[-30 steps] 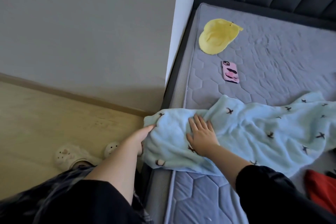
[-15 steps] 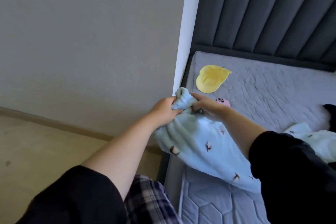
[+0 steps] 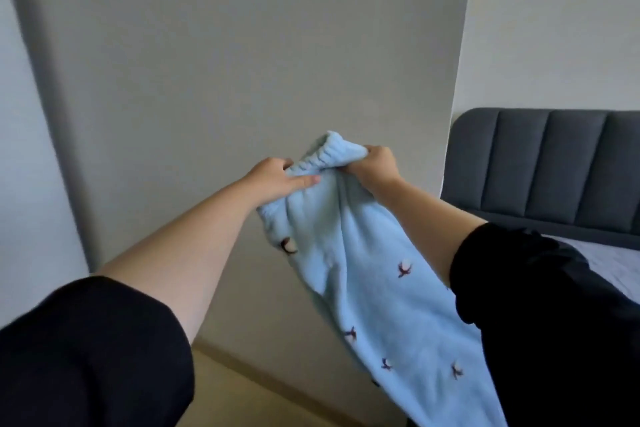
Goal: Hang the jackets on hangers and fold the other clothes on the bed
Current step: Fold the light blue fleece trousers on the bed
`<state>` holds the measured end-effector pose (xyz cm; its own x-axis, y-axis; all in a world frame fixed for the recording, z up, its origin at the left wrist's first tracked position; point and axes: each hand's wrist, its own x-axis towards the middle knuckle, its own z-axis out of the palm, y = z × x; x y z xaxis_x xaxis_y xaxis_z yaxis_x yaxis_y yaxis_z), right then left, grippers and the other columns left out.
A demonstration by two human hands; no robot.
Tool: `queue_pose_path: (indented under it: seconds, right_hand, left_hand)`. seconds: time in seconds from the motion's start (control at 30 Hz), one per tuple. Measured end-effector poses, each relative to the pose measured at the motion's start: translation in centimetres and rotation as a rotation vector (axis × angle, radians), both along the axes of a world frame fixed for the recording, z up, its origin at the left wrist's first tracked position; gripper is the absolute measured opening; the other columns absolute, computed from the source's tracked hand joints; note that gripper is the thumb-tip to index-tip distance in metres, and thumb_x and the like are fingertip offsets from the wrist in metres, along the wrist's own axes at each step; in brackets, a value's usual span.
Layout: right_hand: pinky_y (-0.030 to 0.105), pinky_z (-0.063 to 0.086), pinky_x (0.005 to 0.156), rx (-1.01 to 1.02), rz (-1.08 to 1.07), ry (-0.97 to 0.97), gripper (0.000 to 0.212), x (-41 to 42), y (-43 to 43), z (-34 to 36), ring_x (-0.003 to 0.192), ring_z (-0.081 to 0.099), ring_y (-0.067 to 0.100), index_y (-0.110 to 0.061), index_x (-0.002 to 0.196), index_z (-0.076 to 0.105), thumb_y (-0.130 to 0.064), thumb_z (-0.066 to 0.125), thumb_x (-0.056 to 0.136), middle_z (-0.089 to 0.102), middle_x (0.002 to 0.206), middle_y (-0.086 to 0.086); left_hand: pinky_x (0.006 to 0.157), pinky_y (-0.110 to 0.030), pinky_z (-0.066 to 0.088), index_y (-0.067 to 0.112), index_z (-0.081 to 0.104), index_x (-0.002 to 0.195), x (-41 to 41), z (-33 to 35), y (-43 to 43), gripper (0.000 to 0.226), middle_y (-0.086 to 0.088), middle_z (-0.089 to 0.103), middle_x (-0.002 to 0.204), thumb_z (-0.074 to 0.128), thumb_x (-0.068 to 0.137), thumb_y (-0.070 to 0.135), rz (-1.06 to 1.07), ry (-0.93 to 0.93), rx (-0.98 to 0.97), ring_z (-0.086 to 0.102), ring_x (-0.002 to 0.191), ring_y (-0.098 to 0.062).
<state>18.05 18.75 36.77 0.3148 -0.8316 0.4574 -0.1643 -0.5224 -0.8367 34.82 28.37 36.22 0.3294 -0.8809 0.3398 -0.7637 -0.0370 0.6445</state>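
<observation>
Folding step: blue trousers [image 3: 363,270] held aloft, centre frame.
Left grip [image 3: 277,178] and right grip [image 3: 375,165] each pinch the waistband [image 3: 325,152]; next, probably lay them flat on the bed [image 3: 616,263].

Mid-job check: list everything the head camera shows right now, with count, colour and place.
fleece garment: one, light blue with small dark motifs, held up before the wall, hanging towards lower right
headboard: one, dark grey, padded, right side
mattress: one, grey, sliver at right edge below the headboard
wall: pale grey, behind everything
floor: light wood, bottom centre
sleeves: two, black, bottom corners
left hand: grips the garment's gathered top edge, left end
right hand: grips the same edge, right end
</observation>
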Motion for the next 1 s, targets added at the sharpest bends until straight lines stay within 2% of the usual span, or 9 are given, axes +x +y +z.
queue_pose_path:
  seconds: [0.17,0.3,0.37,0.53,0.67,0.77,0.83,0.93,1.0]
  right_hand:
    - [0.03,0.054,0.072,-0.039,0.055,-0.278,0.007,5.1,2.1,10.8,0.086,0.066,0.017,-0.009,0.091,0.064,-0.009,0.065,0.083,0.069,0.092,0.007]
    - [0.018,0.048,0.055,-0.005,0.159,-0.43,0.017,6.4,3.6,17.0,0.067,0.058,0.005,-0.013,0.084,0.06,-0.02,0.075,0.08,0.06,0.076,-0.004]
    - [0.02,0.049,0.061,-0.001,0.182,-0.474,0.021,6.9,3.9,18.4,0.068,0.058,0.005,-0.014,0.081,0.059,-0.024,0.077,0.078,0.061,0.078,-0.004]
    - [0.036,0.053,0.087,0.124,0.293,-0.126,0.051,7.1,3.5,16.9,0.095,0.066,0.022,-0.002,0.113,0.062,-0.031,0.08,0.075,0.067,0.108,0.008]
    - [0.029,0.054,0.074,0.112,0.326,-0.33,0.044,7.2,3.5,16.3,0.084,0.067,0.015,-0.004,0.106,0.064,-0.033,0.079,0.077,0.07,0.096,0.003]
    - [0.035,0.057,0.081,0.136,0.496,0.021,0.039,7.9,4.1,14.1,0.091,0.07,0.019,-0.001,0.111,0.064,-0.023,0.075,0.081,0.073,0.101,0.008]
    - [0.038,0.055,0.086,0.029,0.362,0.181,0.039,8.1,3.9,12.7,0.094,0.067,0.022,-0.003,0.107,0.064,-0.026,0.078,0.078,0.069,0.106,0.01]
    - [0.027,0.054,0.065,0.043,0.213,-0.172,0.031,7.8,3.2,12.9,0.077,0.067,0.014,-0.01,0.084,0.064,-0.036,0.079,0.075,0.07,0.098,0.008]
    - [0.025,0.055,0.064,0.131,0.336,-0.082,0.039,7.5,3.4,13.0,0.077,0.068,0.012,-0.009,0.091,0.066,-0.041,0.079,0.074,0.071,0.098,0.006]
  left_hand:
    - [0.08,-0.021,0.048,0.028,0.059,0.107,6.7,6.8,5.0,0.041,0.018,0.069,0.094,0.082,0.073,0.029,-0.045,0.265,-0.192,0.063,0.085,-0.005]
    - [0.103,-0.039,0.03,0.03,0.051,0.126,8.6,10.8,6.9,0.058,0.014,0.065,0.116,0.075,0.074,0.038,-0.1,0.525,-0.301,0.056,0.111,-0.009]
    - [0.095,-0.03,0.043,0.021,0.058,0.124,8.6,12.8,7.3,0.063,0.007,0.07,0.114,0.075,0.067,0.042,-0.166,0.587,-0.36,0.061,0.111,-0.012]
    - [0.073,-0.031,0.054,0.008,0.065,0.101,8.4,15.3,7.7,0.013,-0.013,0.07,0.104,0.061,0.092,0.015,-0.039,0.625,-0.417,0.068,0.08,-0.02]
    - [0.08,-0.033,0.055,0.008,0.064,0.102,8.4,15.8,8.2,0.017,-0.01,0.07,0.1,0.059,0.094,0.022,-0.03,0.714,-0.592,0.068,0.087,-0.023]
    - [0.088,-0.034,0.054,0.013,0.063,0.099,7.9,14.5,8.6,0.019,-0.009,0.07,0.105,0.052,0.098,0.028,-0.115,0.554,-0.194,0.067,0.098,-0.022]
    - [0.092,-0.037,0.051,0.013,0.062,0.1,8.4,13.4,8.9,0.012,-0.013,0.067,0.113,0.054,0.097,0.021,-0.053,0.438,-0.141,0.065,0.1,-0.024]
    - [0.085,-0.036,0.053,0.01,0.063,0.098,9.7,13.1,9.0,0.016,-0.015,0.068,0.112,0.057,0.096,0.025,0.042,0.586,-0.429,0.066,0.089,-0.023]
    - [0.084,-0.036,0.054,0.009,0.064,0.1,9.8,13.2,9.2,0.021,-0.012,0.071,0.102,0.057,0.095,0.029,-0.03,0.536,-0.259,0.068,0.088,-0.023]
